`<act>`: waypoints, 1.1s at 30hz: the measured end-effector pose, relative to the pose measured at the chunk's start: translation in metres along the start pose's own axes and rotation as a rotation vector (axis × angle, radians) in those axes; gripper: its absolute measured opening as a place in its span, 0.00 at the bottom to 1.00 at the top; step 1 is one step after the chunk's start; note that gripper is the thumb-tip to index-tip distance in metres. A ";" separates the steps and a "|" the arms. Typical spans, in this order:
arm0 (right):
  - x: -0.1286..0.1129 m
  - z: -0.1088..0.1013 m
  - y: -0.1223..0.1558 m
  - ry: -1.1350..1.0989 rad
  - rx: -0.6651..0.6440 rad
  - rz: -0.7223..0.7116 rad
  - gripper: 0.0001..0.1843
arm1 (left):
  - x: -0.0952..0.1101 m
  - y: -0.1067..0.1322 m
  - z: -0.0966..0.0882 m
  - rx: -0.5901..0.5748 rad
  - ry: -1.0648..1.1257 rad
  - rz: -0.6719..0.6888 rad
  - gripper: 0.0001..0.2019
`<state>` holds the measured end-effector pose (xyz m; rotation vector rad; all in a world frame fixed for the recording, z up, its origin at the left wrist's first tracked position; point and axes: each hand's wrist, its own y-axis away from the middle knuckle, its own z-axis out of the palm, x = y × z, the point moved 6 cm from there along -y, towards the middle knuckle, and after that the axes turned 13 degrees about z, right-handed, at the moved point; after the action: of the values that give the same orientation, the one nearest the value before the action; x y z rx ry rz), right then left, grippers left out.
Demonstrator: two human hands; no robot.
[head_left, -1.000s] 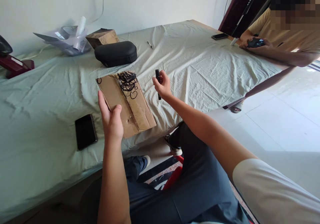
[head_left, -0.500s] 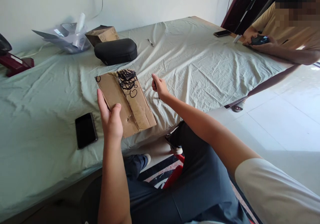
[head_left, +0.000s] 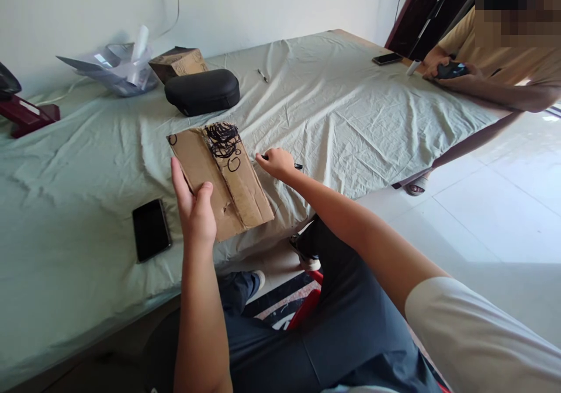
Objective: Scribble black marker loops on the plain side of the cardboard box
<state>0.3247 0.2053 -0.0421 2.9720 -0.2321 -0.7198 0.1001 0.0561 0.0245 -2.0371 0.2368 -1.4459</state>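
Observation:
My left hand grips the near left edge of a brown cardboard piece with black scribbles at its far end, holding it tilted above the table edge. My right hand is closed around a black marker and rests low on the green sheet just right of the cardboard; the marker lies nearly flat, its ends showing on both sides of the fist.
A green sheet covers the table. A black phone lies left of my hand. A black case, small cardboard box and plastic wrap sit farther back. Another person's hands work at the far right, beside a phone.
My right hand, which held the marker upright above the sheet, has dropped to the sheet and turned the marker flat. The left hand and cardboard have stayed put.

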 end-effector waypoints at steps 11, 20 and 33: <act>-0.006 0.006 -0.003 0.056 0.004 -0.075 0.31 | -0.004 0.002 -0.001 -0.013 0.009 0.023 0.45; -0.020 0.015 -0.007 -0.920 -0.480 -0.195 0.34 | -0.001 0.005 0.003 -0.025 0.045 0.048 0.46; -0.052 0.049 0.034 -1.523 -0.875 0.156 0.29 | -0.092 0.018 -0.144 -0.057 -0.719 -0.537 0.41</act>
<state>0.2516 0.1785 -0.0586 1.1339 -0.1269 -2.1170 -0.0615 0.0305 -0.0286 -2.6382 -0.6111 -0.8721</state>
